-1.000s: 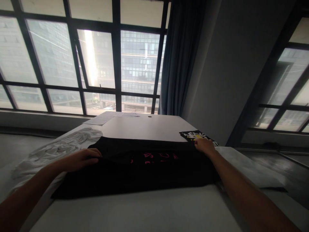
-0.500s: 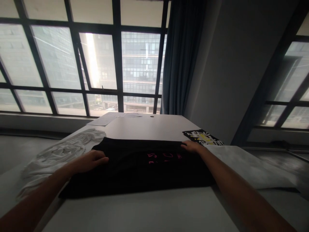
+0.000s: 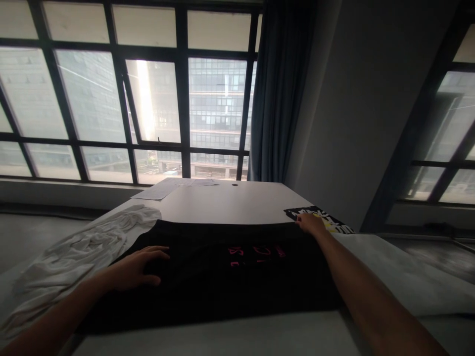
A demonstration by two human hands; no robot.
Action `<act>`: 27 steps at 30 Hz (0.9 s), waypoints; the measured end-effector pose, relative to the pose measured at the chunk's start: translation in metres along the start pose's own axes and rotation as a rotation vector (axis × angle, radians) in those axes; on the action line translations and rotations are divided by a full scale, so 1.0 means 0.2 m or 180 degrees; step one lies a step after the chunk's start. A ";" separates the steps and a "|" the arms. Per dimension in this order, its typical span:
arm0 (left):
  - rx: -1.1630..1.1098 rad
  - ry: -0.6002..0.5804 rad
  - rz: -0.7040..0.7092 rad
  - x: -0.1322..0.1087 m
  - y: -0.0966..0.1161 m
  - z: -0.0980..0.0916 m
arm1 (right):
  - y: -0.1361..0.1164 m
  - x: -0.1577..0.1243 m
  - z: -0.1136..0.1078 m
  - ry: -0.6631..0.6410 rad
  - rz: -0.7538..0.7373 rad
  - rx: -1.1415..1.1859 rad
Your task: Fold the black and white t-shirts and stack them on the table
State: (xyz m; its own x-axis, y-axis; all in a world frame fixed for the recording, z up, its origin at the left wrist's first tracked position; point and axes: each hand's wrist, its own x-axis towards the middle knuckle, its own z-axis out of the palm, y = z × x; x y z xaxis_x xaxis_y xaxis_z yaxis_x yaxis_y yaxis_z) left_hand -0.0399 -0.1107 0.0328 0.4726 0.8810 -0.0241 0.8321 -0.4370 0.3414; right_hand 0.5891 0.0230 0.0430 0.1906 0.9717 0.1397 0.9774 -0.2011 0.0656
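A black garment (image 3: pixel 208 277) with pink printed marks lies spread in a wide strip across the white table. My left hand (image 3: pixel 143 267) rests on its left part, fingers stretched and thumb apart, holding nothing. At the garment's far right corner is my right hand (image 3: pixel 310 223), its fingers curled in on the cloth edge. Just beyond that hand lies a black cloth (image 3: pixel 336 226) with white and yellow print, partly covered by the hand. Both forearms cross the near side of the table.
Crumpled white cloth (image 3: pixel 74 252) is heaped along the left side. More pale material (image 3: pixel 393 269) spreads on the right. Papers (image 3: pixel 159 192) lie at the back left of the white table (image 3: pixel 230 202), near a small round hole (image 3: pixel 235 185). A blue curtain (image 3: pixel 276 99) hangs behind.
My left hand has opened, its fingers now spread over the cloth. My right hand has moved slightly right along the far edge. The garment reaches lower in view, as the camera has tilted up.
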 end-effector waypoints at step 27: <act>0.0685 0.0447 -0.0169 -0.06 0.49 0.29 | -0.42 -0.65 0.01 -0.0307 -0.1461 0.0304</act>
State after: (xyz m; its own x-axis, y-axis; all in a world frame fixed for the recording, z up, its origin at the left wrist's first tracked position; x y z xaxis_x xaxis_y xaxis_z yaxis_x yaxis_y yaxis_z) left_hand 0.0530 -0.1738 0.0130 0.3943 0.9136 0.0990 0.9043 -0.4049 0.1350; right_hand 0.4822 -0.0870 0.0176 -0.2596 0.9654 0.0249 0.9657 0.2595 0.0075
